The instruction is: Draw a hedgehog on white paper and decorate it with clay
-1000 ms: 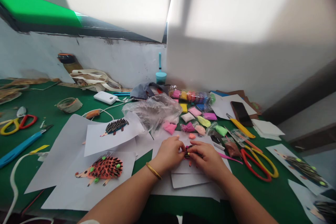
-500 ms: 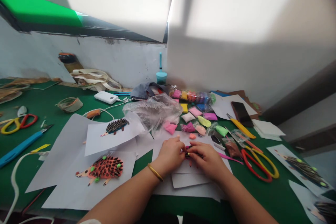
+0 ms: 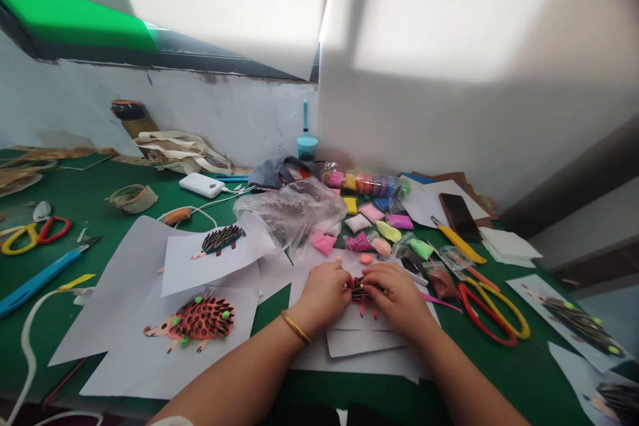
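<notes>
Both my left hand (image 3: 324, 293) and right hand (image 3: 397, 296) pinch the clay hedgehog (image 3: 363, 293); red-yellow scissors (image 3: 492, 316) crowd its right.

1. Two bare forearms enter the head view from the 6 o'clock edge and narrow toward the hands near the centre.
2. The left hand (image 3: 324, 291) wears no glove and no ring that can be made out.
3. A thin, plain gold bangle (image 3: 295, 327) circles the left wrist, at about 7 o'clock from that hand.
4. The right hand (image 3: 399, 296) is also ungloved; its wrist carries no band or watch.
5. Both forearms are uncovered along their visible length.
6. At the bottom edge, near 7 o'clock, a small pale sliver (image 3: 172, 421) lies by the left arm; whether it is a sleeve cannot be told.
</notes>
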